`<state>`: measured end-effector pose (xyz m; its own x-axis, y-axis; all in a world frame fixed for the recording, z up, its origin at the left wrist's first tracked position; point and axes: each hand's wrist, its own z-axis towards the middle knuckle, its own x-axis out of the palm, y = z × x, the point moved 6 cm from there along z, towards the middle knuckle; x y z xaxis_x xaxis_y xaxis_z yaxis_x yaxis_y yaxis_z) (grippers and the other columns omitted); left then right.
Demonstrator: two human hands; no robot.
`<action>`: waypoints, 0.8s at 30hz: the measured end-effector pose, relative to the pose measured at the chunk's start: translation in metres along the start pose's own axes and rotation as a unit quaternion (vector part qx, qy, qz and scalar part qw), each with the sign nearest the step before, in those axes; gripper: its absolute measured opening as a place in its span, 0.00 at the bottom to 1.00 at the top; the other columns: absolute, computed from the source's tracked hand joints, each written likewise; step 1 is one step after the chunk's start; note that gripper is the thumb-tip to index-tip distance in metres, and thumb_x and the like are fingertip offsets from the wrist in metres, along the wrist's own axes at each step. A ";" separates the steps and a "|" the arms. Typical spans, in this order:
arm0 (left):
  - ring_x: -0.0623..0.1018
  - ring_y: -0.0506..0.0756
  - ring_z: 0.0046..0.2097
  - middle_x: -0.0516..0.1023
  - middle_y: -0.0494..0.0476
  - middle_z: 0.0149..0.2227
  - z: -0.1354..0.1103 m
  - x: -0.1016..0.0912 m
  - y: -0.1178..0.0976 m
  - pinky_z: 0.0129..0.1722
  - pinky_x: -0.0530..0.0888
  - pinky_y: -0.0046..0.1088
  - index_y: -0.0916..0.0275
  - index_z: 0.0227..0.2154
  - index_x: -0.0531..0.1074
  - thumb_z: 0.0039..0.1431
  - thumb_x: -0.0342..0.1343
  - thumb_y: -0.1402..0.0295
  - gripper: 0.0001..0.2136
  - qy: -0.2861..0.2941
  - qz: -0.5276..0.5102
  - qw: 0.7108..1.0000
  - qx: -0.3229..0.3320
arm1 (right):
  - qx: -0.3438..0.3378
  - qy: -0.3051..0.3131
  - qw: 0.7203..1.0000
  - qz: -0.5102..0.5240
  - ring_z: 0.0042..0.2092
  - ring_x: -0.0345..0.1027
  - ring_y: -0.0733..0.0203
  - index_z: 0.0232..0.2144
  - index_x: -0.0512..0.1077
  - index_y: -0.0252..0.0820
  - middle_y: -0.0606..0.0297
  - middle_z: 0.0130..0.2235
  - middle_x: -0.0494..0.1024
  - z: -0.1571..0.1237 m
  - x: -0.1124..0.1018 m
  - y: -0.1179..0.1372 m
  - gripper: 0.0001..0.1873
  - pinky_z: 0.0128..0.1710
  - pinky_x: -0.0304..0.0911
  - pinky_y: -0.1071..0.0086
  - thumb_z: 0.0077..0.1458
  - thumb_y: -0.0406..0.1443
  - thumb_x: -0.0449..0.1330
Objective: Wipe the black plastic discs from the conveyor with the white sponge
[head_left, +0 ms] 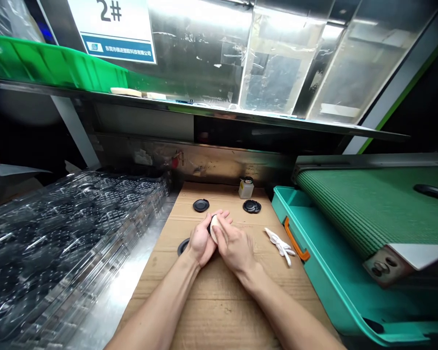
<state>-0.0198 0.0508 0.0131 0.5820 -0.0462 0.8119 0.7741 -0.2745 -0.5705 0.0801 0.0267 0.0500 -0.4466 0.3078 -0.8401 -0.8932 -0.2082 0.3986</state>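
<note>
My left hand [201, 242] cradles a dark round part [209, 225], most of it hidden, with the palm turned up. With closed fingers, my right hand [238, 247] presses a white oval pad [214, 229] against that part. Beside my left wrist lies a black ring-shaped part [182, 246], partly covered by the hand. Beyond my hands are a black round disc [201, 205] on the left and another black round piece [252, 206] on the right. All of these rest on a cardboard sheet [211, 306].
Clear trays of black parts [69, 233] stand at left. A small bottle [246, 187] is at the back; a white glove [280, 246] lies right. A teal bin [336, 291] sits under a green conveyor belt [379, 204]. Overhead, a shelf [211, 111] carries a green crate [58, 65].
</note>
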 end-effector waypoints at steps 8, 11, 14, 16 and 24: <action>0.75 0.64 0.54 0.72 0.71 0.56 0.001 -0.007 -0.014 0.48 0.76 0.42 0.68 0.47 0.70 0.67 0.44 0.64 0.15 -0.028 -0.071 0.997 -0.003 | 0.088 -0.087 0.988 0.089 0.49 0.73 0.54 0.57 0.68 0.49 0.60 0.49 0.78 0.013 -0.002 -0.049 0.23 0.48 0.65 0.65 0.66 0.48 0.47; 0.74 0.65 0.55 0.72 0.74 0.55 -0.001 -0.007 -0.017 0.46 0.77 0.43 0.70 0.47 0.69 0.66 0.41 0.62 0.18 -0.024 -0.128 0.991 -0.026 | 0.085 -0.024 0.994 0.070 0.46 0.74 0.53 0.56 0.70 0.52 0.61 0.46 0.80 0.010 0.015 -0.051 0.23 0.45 0.66 0.65 0.64 0.49 0.49; 0.74 0.66 0.56 0.71 0.75 0.56 -0.004 -0.004 -0.019 0.46 0.76 0.45 0.70 0.49 0.67 0.64 0.41 0.65 0.18 -0.007 -0.158 0.987 -0.043 | 0.067 0.024 0.997 0.041 0.45 0.75 0.52 0.55 0.71 0.53 0.60 0.44 0.80 0.008 0.028 -0.047 0.22 0.42 0.65 0.65 0.64 0.49 0.50; 0.74 0.67 0.56 0.71 0.75 0.56 -0.005 -0.003 -0.020 0.45 0.76 0.45 0.69 0.49 0.67 0.63 0.41 0.68 0.17 -0.004 -0.161 0.986 -0.047 | 0.059 0.035 0.997 0.033 0.44 0.75 0.52 0.54 0.71 0.53 0.60 0.44 0.80 0.007 0.032 -0.047 0.22 0.42 0.65 0.65 0.64 0.49 0.50; 0.77 0.63 0.51 0.75 0.70 0.52 -0.009 0.007 -0.026 0.46 0.74 0.37 0.63 0.52 0.65 0.59 0.56 0.69 0.18 -0.004 0.023 0.998 0.061 | 0.070 0.044 0.996 0.028 0.45 0.74 0.51 0.54 0.71 0.53 0.59 0.44 0.80 0.009 0.031 -0.050 0.22 0.41 0.64 0.65 0.64 0.49 0.49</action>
<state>-0.0381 0.0488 0.0345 0.6193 -0.0483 0.7836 0.7705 -0.1542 -0.6185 0.1102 0.0548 0.0074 -0.4945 0.2157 -0.8420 -0.8687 -0.0896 0.4872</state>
